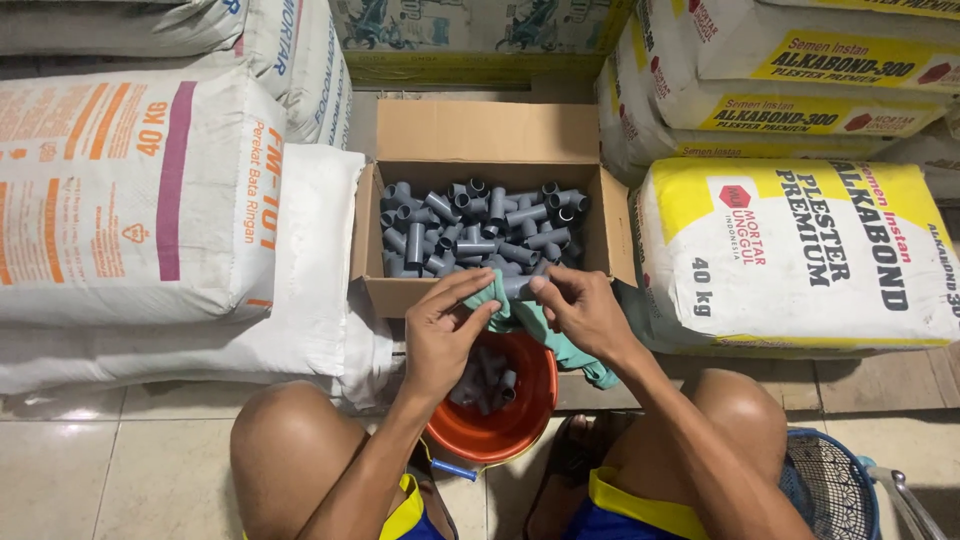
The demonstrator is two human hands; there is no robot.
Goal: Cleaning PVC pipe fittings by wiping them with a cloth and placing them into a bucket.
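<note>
My left hand (446, 330) and my right hand (580, 310) meet over an orange bucket (520, 410), both gripping a green cloth (545, 330) wrapped around a grey pipe fitting (516, 287). The fitting's end shows between my fingertips. The cloth's loose end hangs down to the right of the bucket. A few grey fittings (490, 380) lie inside the bucket. Just beyond my hands stands an open cardboard box (480, 130) filled with several grey pipe fittings (480, 230).
Stacked white sacks (140, 190) stand on the left and yellow-and-white sacks (800, 250) on the right, hemming in the box. My bare knees frame the bucket. A blue mesh basket (830, 480) sits at the lower right on the tiled floor (110, 470).
</note>
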